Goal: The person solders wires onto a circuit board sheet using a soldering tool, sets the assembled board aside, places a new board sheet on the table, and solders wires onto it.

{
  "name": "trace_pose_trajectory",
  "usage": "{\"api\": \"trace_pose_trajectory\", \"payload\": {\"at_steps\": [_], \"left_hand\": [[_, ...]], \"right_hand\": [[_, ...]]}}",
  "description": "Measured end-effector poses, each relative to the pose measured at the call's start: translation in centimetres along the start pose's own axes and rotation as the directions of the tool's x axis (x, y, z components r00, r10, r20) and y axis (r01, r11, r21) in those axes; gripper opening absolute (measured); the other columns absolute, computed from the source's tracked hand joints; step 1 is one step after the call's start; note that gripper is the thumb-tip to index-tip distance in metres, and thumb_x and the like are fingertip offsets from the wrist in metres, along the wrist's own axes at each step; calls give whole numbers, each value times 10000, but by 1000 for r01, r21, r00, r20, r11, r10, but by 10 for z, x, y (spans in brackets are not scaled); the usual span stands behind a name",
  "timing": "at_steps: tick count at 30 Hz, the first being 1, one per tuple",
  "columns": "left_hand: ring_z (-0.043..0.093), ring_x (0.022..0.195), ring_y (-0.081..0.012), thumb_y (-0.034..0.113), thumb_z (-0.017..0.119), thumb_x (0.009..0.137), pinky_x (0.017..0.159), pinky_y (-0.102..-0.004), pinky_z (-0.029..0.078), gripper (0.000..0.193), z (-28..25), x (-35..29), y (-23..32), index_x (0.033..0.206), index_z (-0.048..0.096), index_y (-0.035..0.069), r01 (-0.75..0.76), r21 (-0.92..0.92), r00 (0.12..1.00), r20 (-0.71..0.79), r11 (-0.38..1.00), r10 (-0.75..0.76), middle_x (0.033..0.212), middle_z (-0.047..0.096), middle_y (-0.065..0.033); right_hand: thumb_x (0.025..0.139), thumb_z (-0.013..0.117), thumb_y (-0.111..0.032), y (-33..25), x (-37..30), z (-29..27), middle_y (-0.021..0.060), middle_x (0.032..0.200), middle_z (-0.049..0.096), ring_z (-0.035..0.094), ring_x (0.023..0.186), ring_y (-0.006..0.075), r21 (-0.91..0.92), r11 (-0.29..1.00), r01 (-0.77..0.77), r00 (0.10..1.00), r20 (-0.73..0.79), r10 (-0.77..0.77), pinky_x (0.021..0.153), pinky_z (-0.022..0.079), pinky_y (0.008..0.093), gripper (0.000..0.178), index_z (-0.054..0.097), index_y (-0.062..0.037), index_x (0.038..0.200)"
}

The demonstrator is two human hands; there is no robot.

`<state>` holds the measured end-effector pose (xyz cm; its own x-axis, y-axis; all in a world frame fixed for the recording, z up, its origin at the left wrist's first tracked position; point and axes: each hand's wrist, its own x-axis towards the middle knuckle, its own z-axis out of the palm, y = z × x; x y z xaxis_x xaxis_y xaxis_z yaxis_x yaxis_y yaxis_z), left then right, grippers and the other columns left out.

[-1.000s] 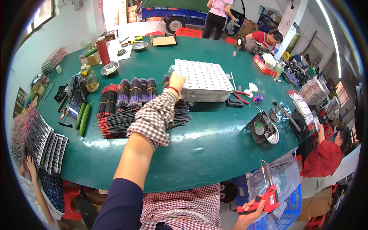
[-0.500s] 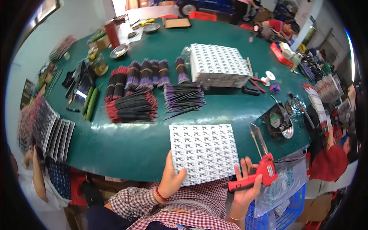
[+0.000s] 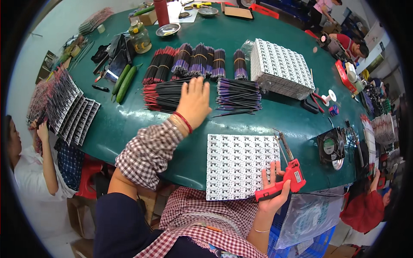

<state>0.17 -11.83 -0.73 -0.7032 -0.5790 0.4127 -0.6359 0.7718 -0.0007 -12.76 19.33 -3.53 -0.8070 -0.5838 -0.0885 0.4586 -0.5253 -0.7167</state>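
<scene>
My left hand [image 3: 194, 104] reaches over a loose pile of black wires with red ends [image 3: 161, 95], fingers stretched out. Whether its palm touches the wires is hidden. Just right of it lies a pile of black wires with purple ends [image 3: 238, 96]. In my right hand [image 3: 276, 198] is a red soldering gun [image 3: 297, 175], its metal tip pointing away from me. Some fingers of that hand rest on the right edge of a white circuit board panel [image 3: 236, 165] with rows of small dark marks. The panel lies at the table's near edge.
Banded wire bundles [image 3: 198, 60] stand behind the piles, with a tall stack of white panels [image 3: 282, 64] to their right. Two cucumbers [image 3: 125, 83] and a glass jar [image 3: 140, 38] are on the left. A small fan [image 3: 330, 145] stands right. Other people sit at both sides.
My left hand has let go of the panel's left edge and moved forward to the red-ended wires. The panel now lies flatter by my right hand, which keeps the soldering gun. The view has shifted.
</scene>
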Motion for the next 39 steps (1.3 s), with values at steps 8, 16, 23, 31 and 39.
{"api": "trace_pose_trajectory", "payload": {"at_steps": [8,16,23,31,39], "left_hand": [[408,1229,-300,187,757,664,1042,-457,324,698,-2,-42,-60,1276,456,38,-77,81,987,149,994,64,1288,456,-136],[499,998,-262,89,681,708,855,-369,408,324,7,-38,-62,997,545,36,-93,-88,994,52,992,97,1024,510,-92],[479,911,-275,41,575,734,767,-358,389,225,17,-33,-71,941,489,30,-228,-82,973,26,970,230,930,477,-99],[507,843,-367,98,548,866,734,-416,410,128,-20,-13,-93,908,465,9,24,-486,999,54,874,3,889,510,-158],[521,714,-106,119,454,970,675,-283,453,126,-64,-33,-87,1022,478,7,-25,-974,871,-131,224,-473,805,516,-30]], "right_hand": [[935,475,-356,-1,-2,4,239,1432,321,252,1376,347,-57,998,-5,1000,-9,4,1084,266,533,425,435,-15,1186],[920,513,-323,10,-2,21,285,1406,338,265,1370,366,-23,1000,-14,1000,-21,14,1092,250,540,346,469,-21,1084],[936,477,-325,8,-3,12,251,1416,334,288,1356,365,3,1000,-20,1000,16,20,1090,267,525,343,459,-24,1101],[935,482,-325,8,-3,11,261,1403,347,302,1349,365,2,1000,-24,1000,-3,24,1089,278,521,350,459,-17,1100],[924,522,-293,8,-3,17,300,1393,346,306,1344,379,32,999,-15,1000,-23,16,1103,269,512,332,473,-5,1081]]}}
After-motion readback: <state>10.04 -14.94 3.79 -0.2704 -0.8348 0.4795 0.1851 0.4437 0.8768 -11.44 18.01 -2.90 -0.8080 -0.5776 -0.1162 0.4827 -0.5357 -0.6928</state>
